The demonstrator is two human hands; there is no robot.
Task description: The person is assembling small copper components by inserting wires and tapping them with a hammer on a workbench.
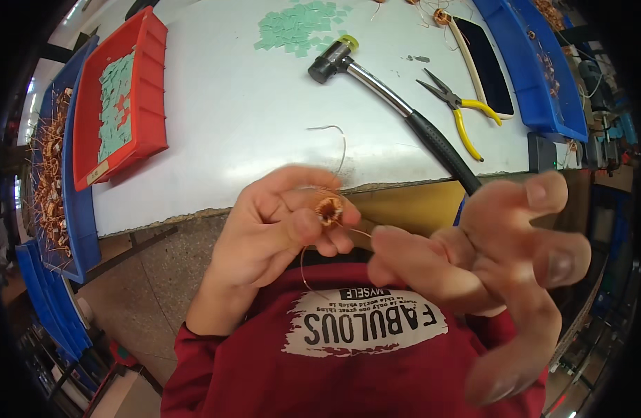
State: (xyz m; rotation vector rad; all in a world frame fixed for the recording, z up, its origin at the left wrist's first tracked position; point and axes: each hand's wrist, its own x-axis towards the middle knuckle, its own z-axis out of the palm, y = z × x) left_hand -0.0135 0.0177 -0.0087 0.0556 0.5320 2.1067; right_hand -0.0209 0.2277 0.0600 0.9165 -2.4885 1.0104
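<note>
Between the thumb and fingers of my left hand is a small ring-shaped coil wound with copper wire, its hole facing up. One loose wire curves from it over the table edge, and another hangs toward my shirt. A short copper wire end runs from the coil to the tips of my right thumb and forefinger, which are pinched on it. The other fingers of my right hand are spread and slightly blurred.
On the white table lie a mallet, yellow-handled needle-nose pliers, a phone and green paper pieces. A red bin of green pieces and a blue bin of coils stand left, another blue bin right.
</note>
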